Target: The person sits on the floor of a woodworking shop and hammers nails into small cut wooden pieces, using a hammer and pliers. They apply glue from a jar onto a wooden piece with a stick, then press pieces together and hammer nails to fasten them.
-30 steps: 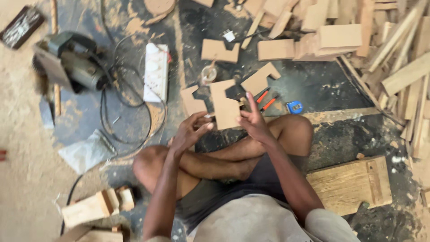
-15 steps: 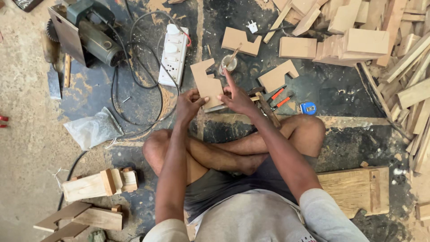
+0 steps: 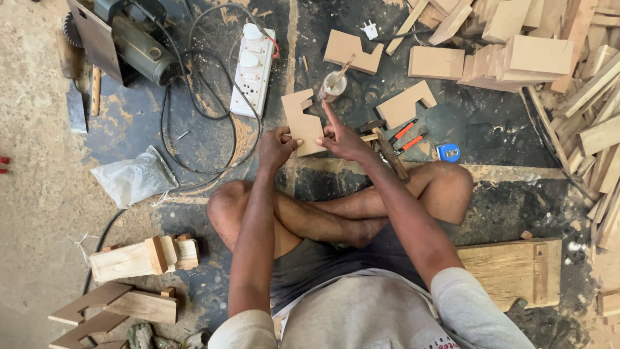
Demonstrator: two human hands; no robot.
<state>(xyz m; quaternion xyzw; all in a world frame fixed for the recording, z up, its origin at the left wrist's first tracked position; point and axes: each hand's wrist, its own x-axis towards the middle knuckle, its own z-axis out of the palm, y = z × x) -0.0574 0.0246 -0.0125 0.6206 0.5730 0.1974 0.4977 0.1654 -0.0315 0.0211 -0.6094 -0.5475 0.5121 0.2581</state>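
Note:
I sit cross-legged on the floor and hold a notched flat wooden piece (image 3: 301, 119) out in front of my knees. My left hand (image 3: 276, 146) grips its lower left edge. My right hand (image 3: 344, 138) holds its right edge, with the index finger stretched up along the wood toward a small glue jar (image 3: 332, 86) that has a stick standing in it. The jar stands just beyond the piece, apart from my fingers.
A hammer (image 3: 389, 152), two red-handled tools (image 3: 409, 136) and a blue tape measure (image 3: 448, 152) lie right of my hands. A white power strip (image 3: 252, 70) and a power saw (image 3: 129, 39) lie to the left. Cut wood shapes (image 3: 405, 103) and offcuts (image 3: 536, 58) fill the right.
My view has drifted so the floor items sit lower and further right. My right index finger has lifted from the wooden piece and now points toward the glue jar.

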